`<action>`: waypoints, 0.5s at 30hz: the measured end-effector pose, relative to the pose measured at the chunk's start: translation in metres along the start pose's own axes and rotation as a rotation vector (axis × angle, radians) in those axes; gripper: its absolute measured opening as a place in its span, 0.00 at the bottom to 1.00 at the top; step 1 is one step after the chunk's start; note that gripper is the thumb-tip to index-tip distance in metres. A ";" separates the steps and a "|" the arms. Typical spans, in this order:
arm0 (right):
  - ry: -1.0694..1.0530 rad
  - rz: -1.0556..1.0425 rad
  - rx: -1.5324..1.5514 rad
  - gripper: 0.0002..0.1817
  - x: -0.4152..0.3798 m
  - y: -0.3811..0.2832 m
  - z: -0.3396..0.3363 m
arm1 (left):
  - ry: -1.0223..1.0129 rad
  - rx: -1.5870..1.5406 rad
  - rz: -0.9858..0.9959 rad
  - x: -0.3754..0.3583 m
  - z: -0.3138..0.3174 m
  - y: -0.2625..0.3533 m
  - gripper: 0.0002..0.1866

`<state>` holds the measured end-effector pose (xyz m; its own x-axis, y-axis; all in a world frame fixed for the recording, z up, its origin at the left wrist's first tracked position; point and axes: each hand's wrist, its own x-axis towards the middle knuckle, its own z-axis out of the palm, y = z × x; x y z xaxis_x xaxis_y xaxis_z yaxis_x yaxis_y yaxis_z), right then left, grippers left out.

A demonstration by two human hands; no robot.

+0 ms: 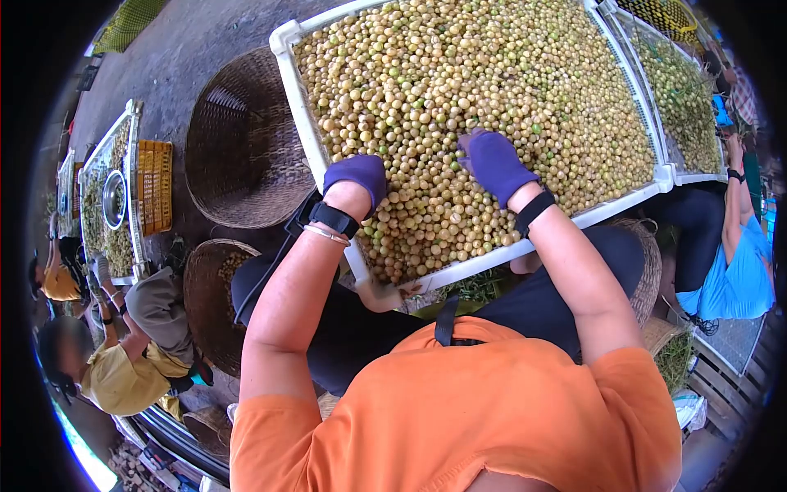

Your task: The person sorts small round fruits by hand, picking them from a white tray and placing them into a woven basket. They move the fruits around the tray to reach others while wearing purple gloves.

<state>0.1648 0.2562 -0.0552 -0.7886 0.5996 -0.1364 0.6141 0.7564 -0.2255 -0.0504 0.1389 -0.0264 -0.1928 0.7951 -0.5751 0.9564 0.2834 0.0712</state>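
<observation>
A white-framed tray in front of me is heaped with small round fruits, yellow-tan with a few green ones. My left hand, in a purple glove, lies over the tray's left side; its fingers are hidden behind the back of the hand. Farther right, my right hand wears a matching glove and reaches down onto the fruits. Its bare fingertips show in part, curled together at the surface, and what they hold, if anything, is hidden. Dark bands circle both wrists.
A large woven basket stands left of the tray, and a second basket with some fruits sits nearer me. Another fruit tray adjoins on the right, beside a person in blue. Leftward, a person in yellow sits near a tray.
</observation>
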 end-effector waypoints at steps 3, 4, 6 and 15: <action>-0.013 -0.015 0.004 0.07 0.000 0.004 -0.003 | 0.001 -0.006 0.009 -0.001 -0.001 0.002 0.14; -0.010 -0.011 -0.007 0.08 -0.001 0.003 -0.004 | -0.002 -0.009 0.009 -0.004 -0.002 0.002 0.14; 0.014 0.012 0.028 0.09 -0.001 0.003 -0.006 | -0.005 0.005 0.016 -0.004 0.000 0.004 0.14; -0.045 -0.093 0.098 0.12 -0.003 -0.011 -0.006 | -0.058 -0.199 0.024 -0.005 -0.012 -0.006 0.17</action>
<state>0.1603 0.2477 -0.0465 -0.8442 0.5139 -0.1527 0.5336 0.7778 -0.3323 -0.0582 0.1394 -0.0141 -0.1522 0.7722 -0.6168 0.8971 0.3699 0.2417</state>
